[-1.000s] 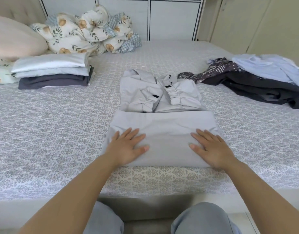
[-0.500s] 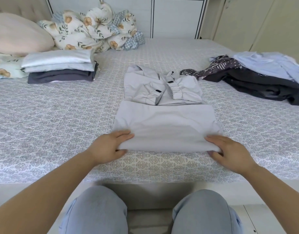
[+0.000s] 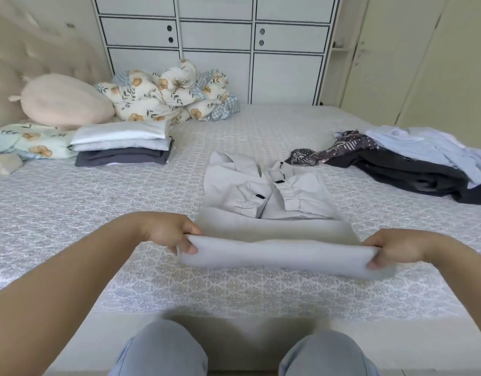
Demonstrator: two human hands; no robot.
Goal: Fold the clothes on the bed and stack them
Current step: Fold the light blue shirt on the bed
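Observation:
A light grey shirt [image 3: 271,196] lies partly folded in the middle of the bed [image 3: 125,280], sleeves laid across its upper half. Its near folded edge is lifted off the sheet. My left hand [image 3: 171,232] grips the left corner of that edge, and my right hand [image 3: 391,245] grips the right corner. A stack of folded clothes [image 3: 122,146], white on top and dark grey at the bottom, sits at the left. A heap of unfolded clothes [image 3: 413,161], pale blue, dark and patterned, lies at the right.
A pink pillow [image 3: 62,100] and a bunched floral quilt [image 3: 168,96] lie at the head of the bed, before white cabinets [image 3: 214,50]. A floral pillow [image 3: 27,139] lies at the far left. My knees [image 3: 163,348] are against the bed's near edge.
Both hands went from pressing flat on the shirt's lower half to gripping its near corners, and have lifted that edge off the bed. The camera view has tilted up.

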